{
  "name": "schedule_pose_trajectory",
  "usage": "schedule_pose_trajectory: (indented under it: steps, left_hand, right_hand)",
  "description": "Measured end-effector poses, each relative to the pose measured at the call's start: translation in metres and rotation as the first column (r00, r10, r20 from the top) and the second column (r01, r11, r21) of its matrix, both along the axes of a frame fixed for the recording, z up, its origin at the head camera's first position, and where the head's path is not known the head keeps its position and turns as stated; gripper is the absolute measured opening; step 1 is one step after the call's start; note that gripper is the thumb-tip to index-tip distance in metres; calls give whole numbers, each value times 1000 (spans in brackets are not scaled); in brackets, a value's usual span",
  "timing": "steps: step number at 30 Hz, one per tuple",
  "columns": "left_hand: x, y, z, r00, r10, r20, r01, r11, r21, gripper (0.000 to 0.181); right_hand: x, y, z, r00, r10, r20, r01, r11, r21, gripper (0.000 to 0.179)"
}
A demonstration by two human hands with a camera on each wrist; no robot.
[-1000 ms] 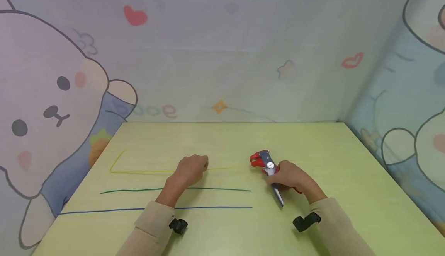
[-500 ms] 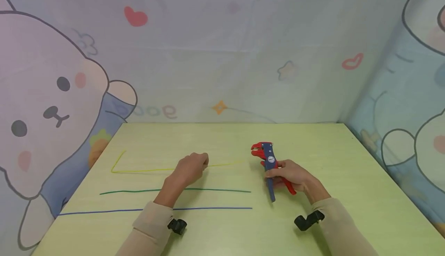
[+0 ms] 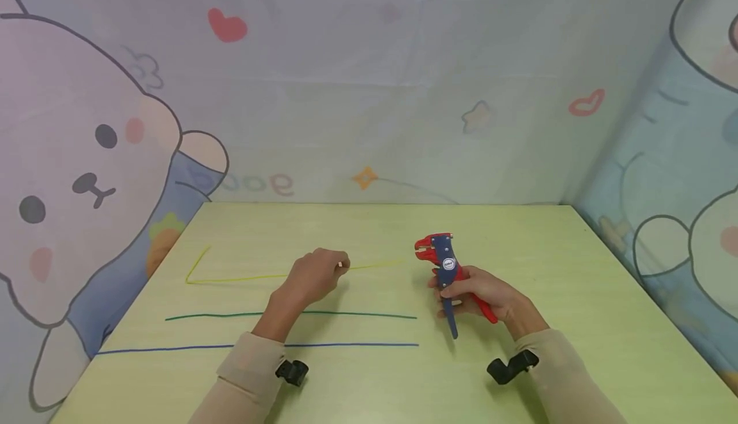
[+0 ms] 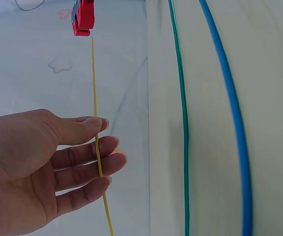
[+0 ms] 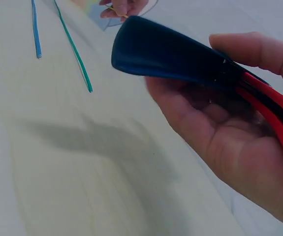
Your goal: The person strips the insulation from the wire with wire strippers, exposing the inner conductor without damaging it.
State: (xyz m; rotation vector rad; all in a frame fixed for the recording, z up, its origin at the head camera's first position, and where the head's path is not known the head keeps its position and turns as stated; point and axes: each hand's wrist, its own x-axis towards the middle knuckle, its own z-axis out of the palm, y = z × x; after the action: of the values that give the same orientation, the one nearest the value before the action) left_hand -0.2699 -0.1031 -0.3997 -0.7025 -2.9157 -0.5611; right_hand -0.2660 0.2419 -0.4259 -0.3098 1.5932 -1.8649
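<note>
My left hand (image 3: pixel 314 277) pinches a thin yellow wire (image 3: pixel 242 279) between thumb and fingers, and in the left wrist view the wire runs across the inner side of the fingers (image 4: pixel 82 169). Its right end points toward the red jaws of a wire stripper (image 3: pixel 445 260) with a blue body. A gap shows between that wire end and the jaws in the head view. My right hand (image 3: pixel 487 293) grips the stripper by its blue and red handles, jaws facing left. From the right wrist, the blue handle (image 5: pixel 166 51) fills much of the view.
Nearer to me, a green wire (image 3: pixel 357 312) and a longer blue wire (image 3: pixel 173 349) lie straight across the pale yellow table (image 3: pixel 519 238). The yellow wire's left end bends back toward the printed backdrop (image 3: pixel 403 91). Wrist cameras (image 3: pixel 293 373) sit on both sleeves.
My right hand has raised and turned the stripper so its blue face shows and its jaws sit farther from me. My left hand has lifted slightly with the yellow wire.
</note>
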Motion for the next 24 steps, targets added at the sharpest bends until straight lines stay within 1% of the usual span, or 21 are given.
schedule_pose_trajectory:
  steps: [3,6,11,15,17,20,24]
  left_hand:
    - [0,1,-1,1000,-6,-23,6,1000,2,13]
    - [0,2,0,999,-12,-44,12,1000,6,12]
    - [3,5,4,998,-19,-62,20,1000,11,12]
    - [5,8,5,996,-38,-75,39,999,16,13]
    - [6,8,5,996,-49,-79,51,999,18,13]
    - [7,9,6,995,-57,-85,59,998,23,13]
    - [8,10,9,994,-62,-85,65,997,32,14]
  right_hand:
    - [2,-3,1,1000,16,26,-15,999,-29,24]
    - [4,-6,1,999,15,28,-14,999,-30,21]
    - [5,-10,-3,1000,20,-21,-19,1000,20,21]
    - [4,-14,-5,997,47,-63,-44,998,45,10]
    - [4,-16,-6,996,50,-76,-45,997,57,8]
    - [4,-17,-6,995,46,-88,-39,996,81,7]
    - [4,-18,-7,993,44,-110,-32,993,110,11]
